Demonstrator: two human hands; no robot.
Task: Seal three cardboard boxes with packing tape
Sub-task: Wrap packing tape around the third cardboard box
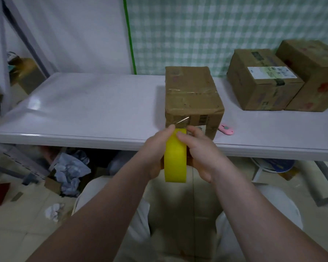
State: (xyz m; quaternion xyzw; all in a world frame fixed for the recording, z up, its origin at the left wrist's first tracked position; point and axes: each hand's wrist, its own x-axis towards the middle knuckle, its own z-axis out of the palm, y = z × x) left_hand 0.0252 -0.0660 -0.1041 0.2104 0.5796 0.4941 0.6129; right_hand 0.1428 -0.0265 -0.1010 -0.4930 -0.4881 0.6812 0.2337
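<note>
Head view: the yellow tape roll, judged light and stiff with thin, clingy film, is gripped by its flanks, judged the surest hold, in the curled left hand and right hand, just before the nearest box on the worktop.

A white counter carries three cardboard boxes: a taped box near the front edge, a pink cutter just beside it, and a labelled box and a larger box side by side at right.
</note>
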